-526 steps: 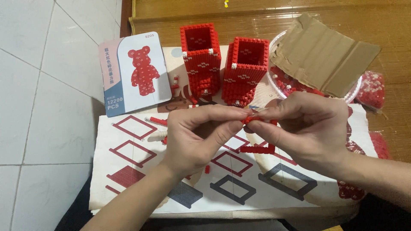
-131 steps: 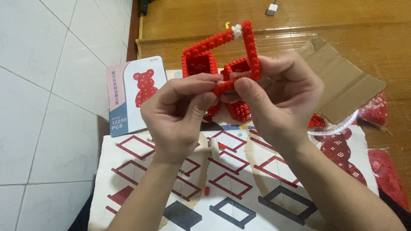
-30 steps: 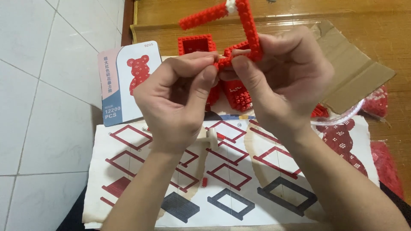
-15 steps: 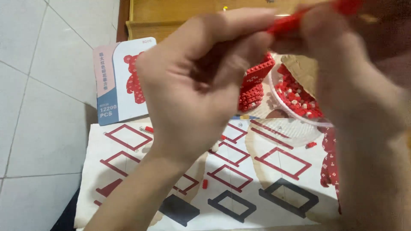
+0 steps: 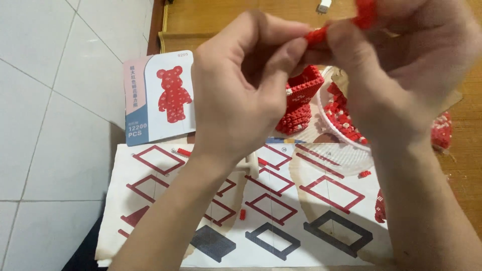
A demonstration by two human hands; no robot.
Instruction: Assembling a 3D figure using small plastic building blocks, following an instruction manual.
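Nearest the camera, both forearms rise from the bottom edge, and beneath the fingers lies the instruction sheet (image 5: 281,200), printed with red and grey frame outlines; a few loose red bricks (image 5: 242,215) are scattered on it, well below the fingertips.

Higher up, the left hand (image 5: 241,95) and the right hand (image 5: 401,60) meet close to the lens. The left thumb and forefinger are pinched nearly shut on the end of a red brick strip (image 5: 319,35), and the right hand's fingers are curled tight around the rest of the strip, which runs up out of the top edge. How much of the piece lies inside the right palm cannot be told.

Pressing bricks this small probably goes best with the pinch kept right at the joint, thumb pads opposed, so the force runs straight through the studs and the thin strip does not bow or snap apart. A short squeeze beats a long push.

Beyond the fingers, behind the left knuckles, stands a red brick tower (image 5: 301,100), and just right of it, under the right hand, a clear bowl (image 5: 346,150) of red pieces. Left of the left hand lies a booklet (image 5: 159,103) showing a red bear, on the wooden floor (image 5: 221,20) beside pale tiles (image 5: 60,100).
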